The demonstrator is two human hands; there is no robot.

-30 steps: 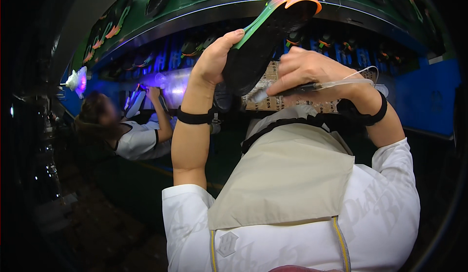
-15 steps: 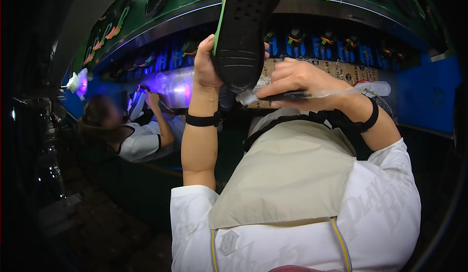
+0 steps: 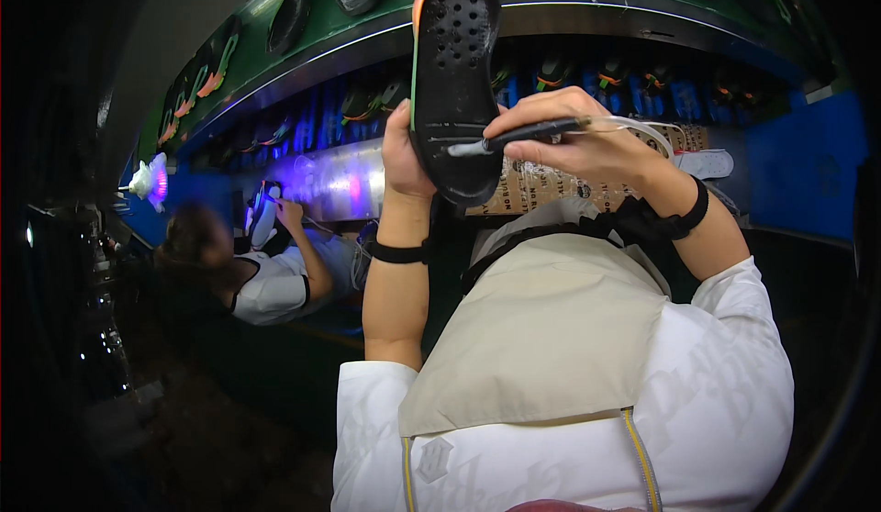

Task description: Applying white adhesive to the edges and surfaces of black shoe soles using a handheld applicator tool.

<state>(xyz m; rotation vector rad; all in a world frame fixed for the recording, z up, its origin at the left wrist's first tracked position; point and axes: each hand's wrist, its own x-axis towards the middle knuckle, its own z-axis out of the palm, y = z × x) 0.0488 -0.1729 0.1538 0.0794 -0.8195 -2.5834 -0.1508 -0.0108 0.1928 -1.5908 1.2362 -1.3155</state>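
My left hand (image 3: 404, 154) grips a black shoe sole (image 3: 454, 90) with an orange and green rim, thumb along its left edge and the other fingers hidden behind. The sole stands upright before me, round holes in its upper part, grooves lower down. In my right hand (image 3: 578, 136) is a brush (image 3: 532, 133) with a black handle, pinched between thumb and fingers. Its whitish bristles (image 3: 466, 149) lie against the lower part of the sole, near a pale wet streak. A clear tube (image 3: 642, 127) runs from the handle's end past my right wrist.
Above, a green conveyor belt (image 3: 376, 16) carries several soles. Underneath stands a blue-lit rack with several more shoe parts. Brown printed cardboard (image 3: 532, 186) covers the bench, with a white sole (image 3: 705, 163) at its right. A co-worker (image 3: 275, 283) at left handles a shoe near a purple lamp (image 3: 151, 182).
The sole has come lower and more fully into view. My right hand has moved the brush up from the sole's bottom tip onto its lower face. Soles on the belt have shifted.
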